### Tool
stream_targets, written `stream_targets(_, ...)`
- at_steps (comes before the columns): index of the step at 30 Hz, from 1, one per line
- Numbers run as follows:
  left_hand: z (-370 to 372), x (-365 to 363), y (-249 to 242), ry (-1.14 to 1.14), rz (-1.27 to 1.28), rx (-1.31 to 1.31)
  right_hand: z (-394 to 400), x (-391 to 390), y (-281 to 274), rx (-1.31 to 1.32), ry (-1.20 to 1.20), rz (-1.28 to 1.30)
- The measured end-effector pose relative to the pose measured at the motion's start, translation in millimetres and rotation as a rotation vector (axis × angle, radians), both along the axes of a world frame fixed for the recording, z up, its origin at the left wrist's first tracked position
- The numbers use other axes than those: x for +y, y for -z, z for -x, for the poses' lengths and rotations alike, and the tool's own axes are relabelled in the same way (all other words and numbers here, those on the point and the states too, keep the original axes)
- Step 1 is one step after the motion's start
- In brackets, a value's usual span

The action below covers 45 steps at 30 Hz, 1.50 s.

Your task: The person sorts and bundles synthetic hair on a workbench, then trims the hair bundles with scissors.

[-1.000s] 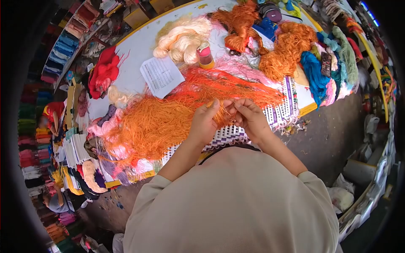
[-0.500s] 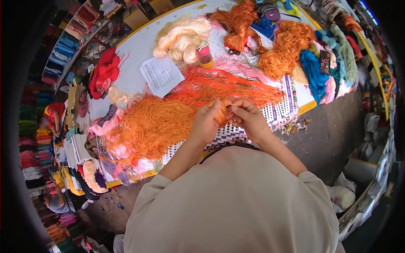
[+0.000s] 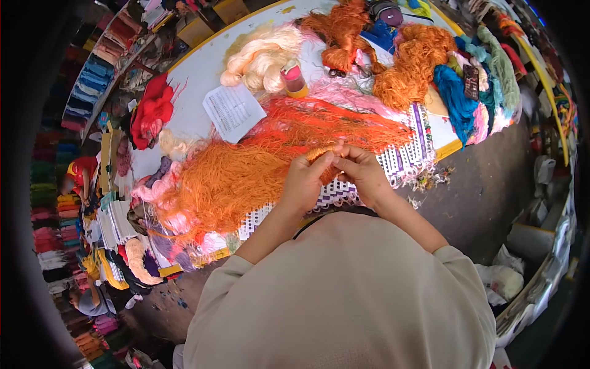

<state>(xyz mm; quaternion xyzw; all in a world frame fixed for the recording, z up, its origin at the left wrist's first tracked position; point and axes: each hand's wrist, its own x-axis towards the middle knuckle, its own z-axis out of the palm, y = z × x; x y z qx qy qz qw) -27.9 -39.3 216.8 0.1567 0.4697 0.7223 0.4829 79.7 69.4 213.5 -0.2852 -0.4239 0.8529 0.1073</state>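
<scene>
My left hand (image 3: 305, 178) is closed round a bunch of orange thread (image 3: 321, 152) above the table's near edge. Touching it, my right hand (image 3: 362, 173) has thumb and fingers pinched on the same thread. A wide spread of loose orange thread (image 3: 227, 178) lies left of my hands. Behind them stretches red-orange thread (image 3: 319, 123). Beneath is a white strip with purple bands and rows of holes (image 3: 396, 161). A printed sheet (image 3: 234, 112) and a pink and yellow container (image 3: 294, 81) are farther back.
Cream skeins (image 3: 264, 55) and more orange skeins (image 3: 413, 64) lie on the far side of the table (image 3: 203, 71). Blue skeins (image 3: 455, 98) hang at its right end, a red bundle (image 3: 153, 107) sits left. Two other people are at far left.
My left hand has turned, its fingers now wrapped over the thread, and the two thumbs have come together. The whole view has shifted slightly.
</scene>
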Motion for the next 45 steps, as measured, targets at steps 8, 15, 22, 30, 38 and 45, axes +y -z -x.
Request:
stream_targets(8, -1.4, 6.4, -0.8, -0.081, -0.050, -0.171, -0.7, 2.5, -6.4, 0.035, 0.082, 0.114)
stream_targets(15, -2.6, 8.6, 0.0, -0.121, -0.025, -0.096, -5.3, 12.7, -2.8, 0.113, 0.058, 0.204)
stream_targets(22, 14.6, 16.8, 5.3, -0.127, 0.058, 0.183, -11.6, 10.8, -9.3, -0.011, -0.232, -0.111)
stream_targets(30, 17.7, 13.7, -1.7, -0.054, 0.039, -0.119, -13.7, 32.7, -2.9, 0.032, -0.090, -0.109)
stream_targets(38, 6.7, 22.6, 6.8, -0.051, -0.015, -0.219, -13.8, 41.5, 12.9, 0.039, -0.017, 0.150)
stream_targets(45, 4.4, 25.5, 14.3, -0.006, -0.050, -0.200, -10.9, 36.7, 17.2, -0.073, -0.128, -0.299)
